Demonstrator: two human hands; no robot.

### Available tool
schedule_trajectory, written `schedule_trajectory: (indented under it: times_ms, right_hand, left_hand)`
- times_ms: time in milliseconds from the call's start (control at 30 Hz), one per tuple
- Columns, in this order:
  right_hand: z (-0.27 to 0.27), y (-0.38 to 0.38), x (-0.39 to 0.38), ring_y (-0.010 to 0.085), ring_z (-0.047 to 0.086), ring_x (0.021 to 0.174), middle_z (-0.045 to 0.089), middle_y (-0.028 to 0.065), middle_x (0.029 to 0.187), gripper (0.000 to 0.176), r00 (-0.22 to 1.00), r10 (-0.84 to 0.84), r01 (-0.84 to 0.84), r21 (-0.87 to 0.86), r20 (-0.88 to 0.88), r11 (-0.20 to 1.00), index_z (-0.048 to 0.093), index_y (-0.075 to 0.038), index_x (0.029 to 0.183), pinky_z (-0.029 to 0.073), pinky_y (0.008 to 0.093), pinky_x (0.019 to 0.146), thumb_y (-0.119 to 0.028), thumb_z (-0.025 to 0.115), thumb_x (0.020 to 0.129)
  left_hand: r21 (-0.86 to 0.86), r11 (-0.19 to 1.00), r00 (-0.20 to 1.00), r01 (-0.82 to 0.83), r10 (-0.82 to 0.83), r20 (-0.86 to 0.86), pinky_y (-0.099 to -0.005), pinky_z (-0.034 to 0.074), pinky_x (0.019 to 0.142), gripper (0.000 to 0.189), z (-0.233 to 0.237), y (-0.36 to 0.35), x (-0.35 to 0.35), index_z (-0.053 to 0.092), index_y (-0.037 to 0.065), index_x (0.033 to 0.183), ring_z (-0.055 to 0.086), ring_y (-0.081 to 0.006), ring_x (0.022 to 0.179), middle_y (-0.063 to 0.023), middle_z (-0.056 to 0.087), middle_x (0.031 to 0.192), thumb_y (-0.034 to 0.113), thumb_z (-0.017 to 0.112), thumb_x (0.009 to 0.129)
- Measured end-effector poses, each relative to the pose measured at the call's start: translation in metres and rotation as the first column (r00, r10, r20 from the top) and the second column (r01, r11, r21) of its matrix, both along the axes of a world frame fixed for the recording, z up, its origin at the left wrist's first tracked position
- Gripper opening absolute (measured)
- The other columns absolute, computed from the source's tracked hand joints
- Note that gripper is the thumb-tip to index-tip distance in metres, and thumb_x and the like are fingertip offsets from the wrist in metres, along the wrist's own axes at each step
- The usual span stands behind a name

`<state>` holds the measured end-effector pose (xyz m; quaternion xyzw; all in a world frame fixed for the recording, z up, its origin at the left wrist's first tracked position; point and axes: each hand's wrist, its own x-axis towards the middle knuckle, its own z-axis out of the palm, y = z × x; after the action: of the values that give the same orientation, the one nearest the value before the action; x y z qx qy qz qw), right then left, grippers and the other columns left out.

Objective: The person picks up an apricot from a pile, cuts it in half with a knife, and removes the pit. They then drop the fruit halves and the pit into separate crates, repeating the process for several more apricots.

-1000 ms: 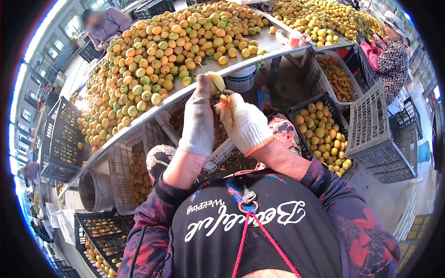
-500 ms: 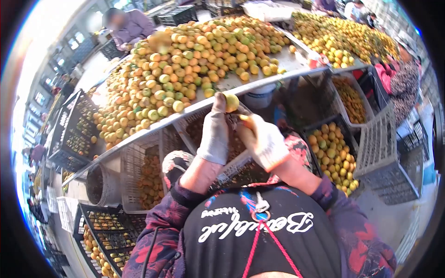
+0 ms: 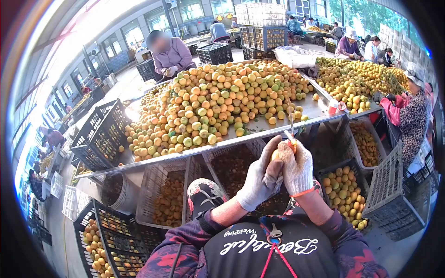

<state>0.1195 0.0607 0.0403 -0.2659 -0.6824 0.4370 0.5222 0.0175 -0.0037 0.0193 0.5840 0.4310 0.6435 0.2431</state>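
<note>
My left hand (image 3: 259,180), in a grey-stained white glove, has its fingers closed around a small yellow-orange fruit (image 3: 275,155). Pressed against it, my right hand (image 3: 298,170) wears a white knit glove with an orange cuff. Its fingers are wrapped round a small tool (image 3: 290,137) with red-orange and pale parts at the top of the fist; the working end of the tool is partly hidden. Both hands are together just in front of the metal table edge (image 3: 218,146), above the crates. Beyond that edge lies a large heap of yellow-green fruit (image 3: 213,102).
Under the table stand a pale crate of fruit pieces (image 3: 169,204), a white bucket (image 3: 121,192) and a dark crate of whole fruit (image 3: 345,192). Black crates (image 3: 104,134) flank the left side; a grey crate (image 3: 389,194) stands right. People (image 3: 174,53) sit around the tables.
The view has tilted up, showing more of the room. My hands have come together, the left closing round a fruit; the pale fruit at my left fingertips earlier is no longer seen there.
</note>
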Motion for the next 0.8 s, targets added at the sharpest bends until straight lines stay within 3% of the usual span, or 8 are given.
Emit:
schedule_trajectory:
  times_ms: [167, 233, 400, 500, 533, 567, 767, 800]
  right_hand:
    - [0.011, -0.004, -0.001, 0.0315, 0.064, 0.063, 0.062, 0.0149, 0.070, 0.015, 0.981, -0.152, 0.116, 0.268, 0.117, 0.956, 0.063, -0.004, 0.090, 0.049, 0.0358, 0.059, -0.019, 0.065, 0.091]
    - [0.006, 0.001, -0.004, 0.0321, 0.060, 0.058, 0.056, 0.0160, 0.065, 0.016, 0.969, -0.189, 0.116, 0.375, 0.161, 0.920, 0.059, -0.002, 0.084, 0.046, 0.0348, 0.056, -0.016, 0.064, 0.091]
    - [-0.001, 0.005, -0.012, 0.0345, 0.063, 0.062, 0.058, 0.0137, 0.068, 0.019, 0.919, -0.308, 0.112, 0.587, 0.245, 0.802, 0.058, -0.008, 0.077, 0.050, 0.0425, 0.055, -0.021, 0.071, 0.079]
    - [-0.003, 0.004, -0.016, 0.0329, 0.062, 0.061, 0.059, 0.0124, 0.071, 0.016, 0.974, -0.168, 0.020, 0.687, 0.149, 0.727, 0.063, -0.008, 0.083, 0.051, 0.0405, 0.056, -0.016, 0.072, 0.073]
    - [-0.010, 0.011, -0.021, 0.0328, 0.063, 0.064, 0.062, 0.0124, 0.075, 0.016, 0.991, -0.115, 0.039, 0.682, 0.065, 0.730, 0.064, -0.007, 0.085, 0.052, 0.0392, 0.058, -0.014, 0.072, 0.073]
    - [-0.014, 0.011, -0.023, 0.0335, 0.065, 0.068, 0.064, 0.0134, 0.078, 0.014, 0.983, -0.171, 0.095, 0.625, 0.062, 0.775, 0.065, -0.007, 0.086, 0.053, 0.0387, 0.060, -0.013, 0.072, 0.075]
    - [-0.013, 0.014, -0.022, 0.0336, 0.063, 0.071, 0.063, 0.0142, 0.083, 0.012, 0.971, -0.006, -0.149, 0.620, 0.240, 0.770, 0.064, -0.005, 0.090, 0.052, 0.0367, 0.066, -0.013, 0.068, 0.082]
    - [-0.010, 0.016, -0.020, 0.0329, 0.063, 0.071, 0.064, 0.0131, 0.083, 0.014, 0.989, -0.053, -0.060, 0.690, 0.141, 0.722, 0.064, -0.006, 0.089, 0.051, 0.0384, 0.065, -0.015, 0.070, 0.080]
  left_hand:
    - [-0.036, 0.974, 0.874, 0.225, -0.185, 0.449, -0.0308, 0.044, 0.101, 0.062, 0.000, 0.001, 0.011, 0.046, 0.002, 0.139, 0.058, -0.0204, 0.115, -0.0088, 0.059, 0.128, 0.051, 0.048, 0.101]
    - [-0.029, 0.904, 0.512, 0.426, -0.214, 0.832, -0.0324, 0.047, 0.099, 0.056, 0.002, 0.001, 0.013, 0.054, 0.005, 0.129, 0.060, -0.0190, 0.110, -0.0087, 0.062, 0.121, 0.052, 0.052, 0.099]
    - [-0.145, 0.845, 0.335, 0.515, -0.043, 0.941, -0.0425, 0.046, 0.102, 0.052, 0.003, 0.007, 0.003, 0.060, 0.009, 0.124, 0.062, -0.0256, 0.109, -0.0076, 0.066, 0.116, 0.053, 0.049, 0.099]
    - [-0.204, 0.869, 0.379, 0.451, 0.020, 0.925, -0.0405, 0.047, 0.101, 0.048, -0.019, 0.016, -0.010, 0.062, 0.011, 0.120, 0.062, -0.0242, 0.109, -0.0072, 0.066, 0.115, 0.052, 0.049, 0.099]
    - [0.139, 0.690, 0.097, 0.710, -0.291, 0.952, -0.0416, 0.045, 0.100, 0.045, -0.018, 0.020, -0.029, 0.061, 0.012, 0.121, 0.060, -0.0227, 0.110, -0.0062, 0.065, 0.117, 0.049, 0.053, 0.097]
    - [-0.161, 0.824, 0.434, 0.543, -0.111, 0.894, -0.0408, 0.050, 0.095, 0.045, -0.021, 0.022, -0.023, 0.063, 0.015, 0.116, 0.062, -0.0203, 0.108, -0.0042, 0.067, 0.113, 0.054, 0.050, 0.098]
    - [-0.030, 0.885, 0.362, 0.464, -0.159, 0.918, -0.0366, 0.053, 0.095, 0.047, -0.030, 0.009, -0.035, 0.062, 0.015, 0.122, 0.065, -0.0198, 0.104, -0.0037, 0.068, 0.109, 0.051, 0.058, 0.093]
    - [-0.124, 0.888, 0.313, 0.442, -0.023, 0.949, -0.0350, 0.056, 0.083, 0.046, -0.027, 0.016, -0.036, 0.062, 0.014, 0.121, 0.067, -0.0198, 0.095, -0.0036, 0.068, 0.105, 0.050, 0.059, 0.093]
